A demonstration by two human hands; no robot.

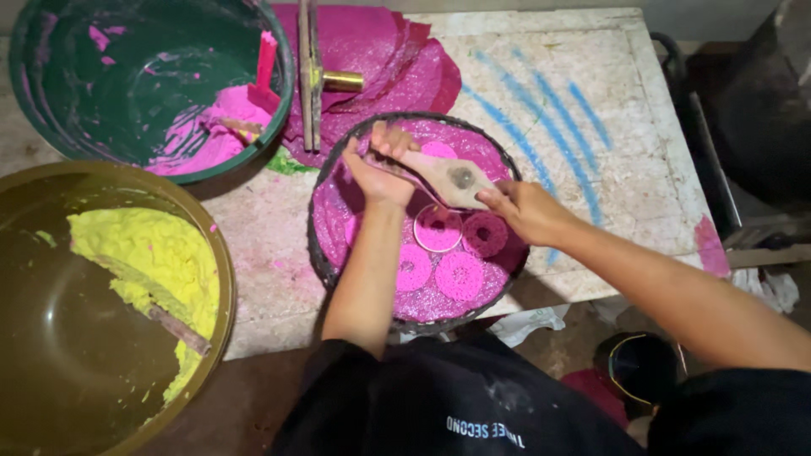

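Wooden paddle (446, 175), pink-smeared, gripped by left hand (378, 169) fingers; right hand (522, 207) fingers pinch its tip above pink rings (460, 274).

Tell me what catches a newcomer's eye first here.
Bright pink dough rings lie on a round pink tray at centre, where the left hand and right hand hold a wooden paddle. At left sit a green tub and a yellow-dough basin.

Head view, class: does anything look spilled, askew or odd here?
Yes. Pink paste is smeared up the green basin's inner wall and spotted on the marble tabletop beside the round tray, outside any container. Blue streaks also mark the tabletop.
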